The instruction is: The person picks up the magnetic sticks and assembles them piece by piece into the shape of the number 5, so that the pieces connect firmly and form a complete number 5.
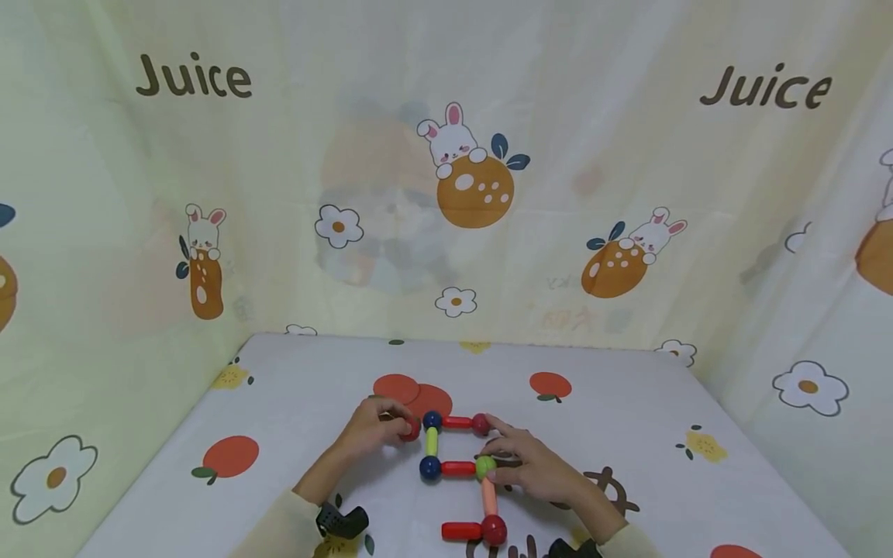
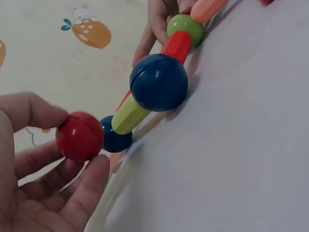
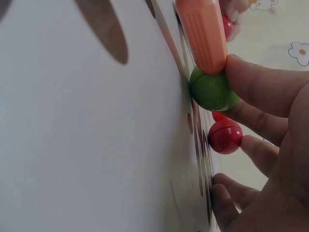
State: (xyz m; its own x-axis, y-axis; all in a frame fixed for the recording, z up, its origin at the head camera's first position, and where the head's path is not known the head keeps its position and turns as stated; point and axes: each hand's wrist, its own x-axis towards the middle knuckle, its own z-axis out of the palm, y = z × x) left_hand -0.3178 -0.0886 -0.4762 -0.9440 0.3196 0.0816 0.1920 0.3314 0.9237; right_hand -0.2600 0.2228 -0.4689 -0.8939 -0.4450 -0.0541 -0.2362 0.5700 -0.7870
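A toy frame of balls and rods lies on the table. My left hand [image 1: 377,425] pinches a loose red ball [image 2: 80,137] between thumb and fingers, close beside the far dark-blue ball [image 1: 432,420]. A yellow-green rod [image 1: 432,442] joins that ball to the near dark-blue ball [image 1: 430,468]. My right hand [image 1: 533,463] holds the green ball [image 3: 214,91] with thumb and a finger, while another finger touches the far-right red ball [image 1: 480,424]. Red rods [image 1: 458,469] run across the frame. An orange rod [image 1: 490,497] leads from the green ball to the near red ball [image 1: 494,531].
A short red rod [image 1: 461,532] sticks out leftward from the near red ball. The white table cover [image 1: 314,442] carries printed fruit and flowers. Patterned curtains [image 1: 391,155] enclose the table at the back and both sides.
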